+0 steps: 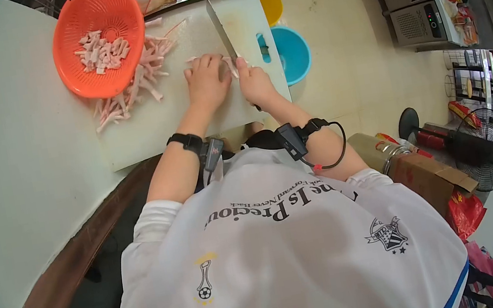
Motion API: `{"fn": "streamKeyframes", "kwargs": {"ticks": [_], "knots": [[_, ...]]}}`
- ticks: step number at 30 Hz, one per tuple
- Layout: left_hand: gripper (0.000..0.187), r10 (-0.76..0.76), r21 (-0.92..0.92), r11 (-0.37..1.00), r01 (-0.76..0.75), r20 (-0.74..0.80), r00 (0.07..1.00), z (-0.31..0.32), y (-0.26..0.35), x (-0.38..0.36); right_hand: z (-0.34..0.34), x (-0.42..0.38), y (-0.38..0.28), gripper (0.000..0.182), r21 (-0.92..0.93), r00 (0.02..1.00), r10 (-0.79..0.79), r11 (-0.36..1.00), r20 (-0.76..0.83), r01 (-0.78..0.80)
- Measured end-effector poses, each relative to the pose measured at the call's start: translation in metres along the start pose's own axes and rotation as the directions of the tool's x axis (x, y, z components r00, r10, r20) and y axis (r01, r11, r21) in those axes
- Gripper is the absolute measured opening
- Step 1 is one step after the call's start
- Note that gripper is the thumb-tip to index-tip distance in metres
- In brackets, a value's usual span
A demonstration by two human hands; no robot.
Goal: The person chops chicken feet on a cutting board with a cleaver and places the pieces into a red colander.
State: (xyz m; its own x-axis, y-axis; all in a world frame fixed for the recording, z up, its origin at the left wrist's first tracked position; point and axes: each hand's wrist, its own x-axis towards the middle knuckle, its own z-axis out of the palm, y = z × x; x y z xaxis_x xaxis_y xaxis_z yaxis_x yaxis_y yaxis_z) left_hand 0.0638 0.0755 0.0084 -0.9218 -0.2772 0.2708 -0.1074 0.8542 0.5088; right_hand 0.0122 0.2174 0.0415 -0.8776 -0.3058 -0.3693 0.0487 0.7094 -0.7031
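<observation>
left hand (207, 83): pressing chicken foot (232, 69) onto board (190, 29)
right hand (257, 85): gripping knife (219, 26) over board
colander (96, 26): overlapping board's left edge

White short-sleeved shirt (287, 238) with dark lettering, blue side piping, black wrist straps (188, 141) bearing dark boxes

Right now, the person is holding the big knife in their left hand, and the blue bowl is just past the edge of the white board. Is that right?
Not quite: the head view shows the knife in the right hand, not the left hand. The blue bowl is just past the edge of the white board, as you said.
</observation>
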Motion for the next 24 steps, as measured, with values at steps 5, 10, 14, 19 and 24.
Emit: {"fn": "streamKeyframes", "kwargs": {"ticks": [5,10,14,19,24], "knots": [[0.033,-0.003,0.062,0.998,-0.009,0.194,0.981,0.011,0.013,0.005,-0.008,0.005,0.014,0.073,0.321,0.964,0.172,0.918,0.203,-0.232],[0.026,-0.045,0.057,0.998,0.037,0.14,0.989,0.013,0.009,0.003,-0.017,-0.017,0.022,0.071,0.296,0.944,0.225,0.909,0.241,-0.292],[0.021,-0.029,0.044,0.999,0.022,0.181,0.983,0.019,0.004,0.007,-0.005,-0.035,0.046,0.08,0.076,0.991,0.083,0.993,0.11,-0.091],[0.016,-0.163,0.07,0.986,0.154,0.139,0.977,0.012,0.003,0.012,-0.014,-0.053,0.043,0.076,0.124,0.973,0.155,0.976,0.169,-0.177],[0.028,-0.449,-0.262,0.876,0.405,-0.136,0.883,-0.088,-0.026,0.03,-0.034,-0.026,0.014,0.068,0.403,0.918,0.216,0.848,0.333,-0.346]]}}
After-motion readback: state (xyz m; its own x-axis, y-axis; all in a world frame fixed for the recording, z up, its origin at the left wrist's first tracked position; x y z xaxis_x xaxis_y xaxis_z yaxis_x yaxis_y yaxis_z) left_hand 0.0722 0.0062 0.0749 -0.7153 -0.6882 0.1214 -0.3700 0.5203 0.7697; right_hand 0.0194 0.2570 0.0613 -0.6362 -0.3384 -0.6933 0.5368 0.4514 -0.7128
